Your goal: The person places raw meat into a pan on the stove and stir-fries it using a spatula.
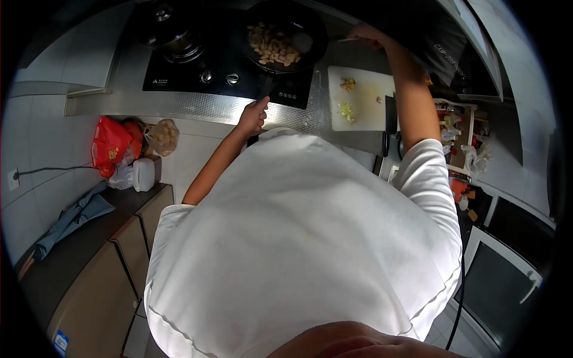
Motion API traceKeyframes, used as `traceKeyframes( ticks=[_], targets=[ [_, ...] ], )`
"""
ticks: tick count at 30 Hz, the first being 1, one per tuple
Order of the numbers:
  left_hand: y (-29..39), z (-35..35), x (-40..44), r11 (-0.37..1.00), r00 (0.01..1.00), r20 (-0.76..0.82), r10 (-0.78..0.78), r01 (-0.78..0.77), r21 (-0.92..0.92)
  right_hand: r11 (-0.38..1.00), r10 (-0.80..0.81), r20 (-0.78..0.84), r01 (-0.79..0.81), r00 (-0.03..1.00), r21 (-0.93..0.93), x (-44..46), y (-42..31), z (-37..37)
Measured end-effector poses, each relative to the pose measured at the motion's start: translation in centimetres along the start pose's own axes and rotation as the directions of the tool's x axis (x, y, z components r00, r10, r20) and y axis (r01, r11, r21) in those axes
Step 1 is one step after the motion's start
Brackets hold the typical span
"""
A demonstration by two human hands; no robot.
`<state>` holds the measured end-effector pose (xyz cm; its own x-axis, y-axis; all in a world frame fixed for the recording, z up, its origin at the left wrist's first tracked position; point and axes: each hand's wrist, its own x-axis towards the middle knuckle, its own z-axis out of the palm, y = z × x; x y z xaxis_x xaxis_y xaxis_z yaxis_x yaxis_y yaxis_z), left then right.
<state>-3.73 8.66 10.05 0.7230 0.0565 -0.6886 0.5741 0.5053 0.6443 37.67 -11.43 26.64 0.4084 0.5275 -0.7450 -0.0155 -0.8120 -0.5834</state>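
Observation:
My left hand (255, 116) is closed round the black handle of a dark frying pan (319, 37) on the stove. Browned pieces of food (274, 49) lie in the pan, mostly on its left side. At the upper right, my right hand (366, 36) is closed round the thin handle of a utensil (346, 40) that points left toward the pan. The utensil's far end looks to be over the pan but is hard to make out. Below my right hand lies a white cutting board (365, 122) with chopped green pieces (345, 110) and a small yellowish-brown heap (348, 84).
A lidded pot (173, 42) stands on the left burner of the black stove (221, 65). A dark knife or cleaver (391, 113) lies at the board's right edge. Red bag (111, 143) and white container (144, 174) are at the left; shelves with bottles (450, 128) stand right.

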Motion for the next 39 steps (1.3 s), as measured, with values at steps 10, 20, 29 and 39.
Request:
traceKeyframes(
  ticks=[10, 20, 29, 39],
  targets=[
    [0.1, -0.2, -0.1, 1.0, 1.0, 0.009, 0.022, -0.022, -0.02, 0.925, -0.054, -0.093, 0.085, 0.994, 0.371, 2.0, 3.2, 9.7],
    [0.4, 0.2, -0.3, 1.0, 1.0, -0.008, -0.016, 0.016, -0.001, 0.611, -0.659, -0.524, -0.02, 0.54, -0.791, 0.1, -0.5, 15.4],
    [0.2, 0.1, 0.1, 1.0, 1.0, -0.011, -0.003, 0.003, 0.004, 0.509, -0.788, -0.349, 0.219, 0.508, -0.833, -8.2, 0.4, 15.1],
    [0.0, 0.1, 0.3, 1.0, 1.0, -0.007, -0.005, 0.005, 0.013, 0.522, -0.594, -0.533, -0.215, 0.602, -0.825, -7.5, -0.7, 21.0]
  ],
)
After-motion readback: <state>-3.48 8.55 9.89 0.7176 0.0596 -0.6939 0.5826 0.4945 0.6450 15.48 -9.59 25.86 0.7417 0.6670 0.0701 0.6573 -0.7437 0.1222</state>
